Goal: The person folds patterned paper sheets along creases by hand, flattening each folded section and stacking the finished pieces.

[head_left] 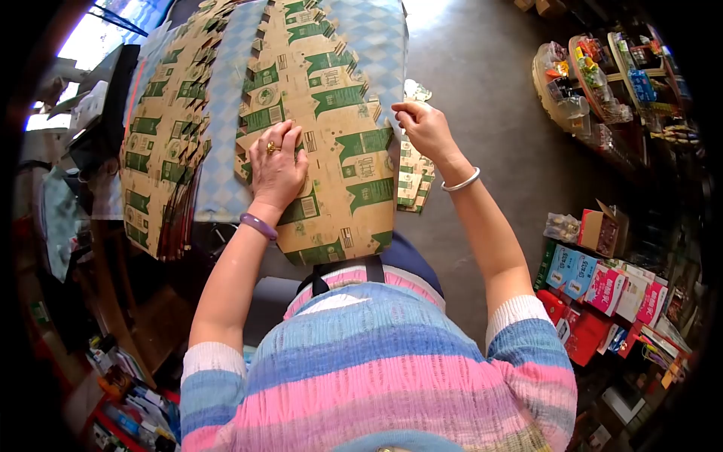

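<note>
Overlapping flat brown cardboard sheets with green print (324, 181) run up the middle of the table, their near end close to my waist. My left hand (279, 167) lies on these sheets, palm down, with fingers bent close together; whether they pinch an edge is hidden. Just off the right edge of the sheets, my right hand (423, 129) is raised with fingers curled and the index finger and thumb close together. Anything between those fingertips is too small to make out.
A second fanned row of printed sheets (154, 166) lies on the left of the checked tablecloth (226, 135). More printed pieces (413, 177) are beyond the table's right edge, lower down. Shelves of packets (595, 83) and colourful boxes (595, 282) stand at the right.
</note>
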Demonstrator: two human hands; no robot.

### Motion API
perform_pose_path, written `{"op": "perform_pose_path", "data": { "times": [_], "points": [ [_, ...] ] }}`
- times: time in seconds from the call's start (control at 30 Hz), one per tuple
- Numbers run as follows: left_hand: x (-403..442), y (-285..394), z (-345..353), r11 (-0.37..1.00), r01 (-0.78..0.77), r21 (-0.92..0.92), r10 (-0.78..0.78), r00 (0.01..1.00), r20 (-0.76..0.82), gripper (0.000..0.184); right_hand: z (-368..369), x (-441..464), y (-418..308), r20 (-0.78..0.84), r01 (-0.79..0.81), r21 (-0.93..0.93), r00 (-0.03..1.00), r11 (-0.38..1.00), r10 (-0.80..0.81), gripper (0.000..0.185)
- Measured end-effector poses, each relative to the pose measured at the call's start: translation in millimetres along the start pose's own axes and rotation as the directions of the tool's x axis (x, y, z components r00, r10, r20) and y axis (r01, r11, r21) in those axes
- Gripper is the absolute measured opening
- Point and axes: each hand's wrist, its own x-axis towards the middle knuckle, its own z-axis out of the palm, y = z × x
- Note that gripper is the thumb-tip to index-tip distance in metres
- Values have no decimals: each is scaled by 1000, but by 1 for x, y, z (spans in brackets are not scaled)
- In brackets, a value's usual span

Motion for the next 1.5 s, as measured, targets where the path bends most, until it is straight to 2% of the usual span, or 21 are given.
{"op": "perform_pose_path", "data": {
  "times": [0.07, 0.17, 0.33, 0.53, 0.93, 1.03, 1.23, 1.27, 1.33, 1.43, 1.5],
  "points": [
    [-1, -1, 2, 1000, -3, -2, 3, 1000, -22, 44, 1, -2, -6, -4, -29, -194, 1000, 981, 29, 23],
    [-1, -1, 2, 1000, -14, 0, 14, 999, -45, 44, 5, -13, -4, 56, -76, -132, 995, 988, 84, 23],
    [-2, -1, 4, 1000, -28, 0, 28, 998, -62, 42, 11, -21, -18, -18, 42, -254, 999, 966, -48, 26],
    [-2, -2, 7, 1000, -15, -13, 14, 998, -63, 41, 9, -21, -24, -45, -3, -208, 999, 978, -7, 24],
    [-2, -2, 9, 1000, -15, -1, 15, 998, -53, 41, 9, -23, -31, -52, 28, -310, 998, 950, -46, 25],
    [-2, -3, 10, 1000, -17, -9, 17, 998, -58, 42, 5, -24, -38, -43, 0, -312, 999, 950, -14, 25],
    [-2, -2, 9, 1000, -10, -26, 8, 998, -64, 41, 9, -17, -32, -100, 38, -194, 993, 980, -58, 24],
    [-2, -2, 9, 1000, -12, -24, 10, 998, -65, 41, 10, -16, -31, -45, -98, -2, 994, 995, 98, 24],
    [-2, -3, 10, 1000, -15, -22, 14, 998, -69, 41, 11, -13, -28, 146, -383, 340, 924, 859, 354, 29],
    [-2, -3, 10, 999, -1, -46, -1, 998, -56, 43, 8, -17, -24, 320, -491, 298, 859, 818, 399, 30],
    [-2, -2, 10, 999, 5, -47, -9, 998, -70, 40, 15, -22, -25, 303, -485, 270, 863, 832, 405, 25]
  ]
}}
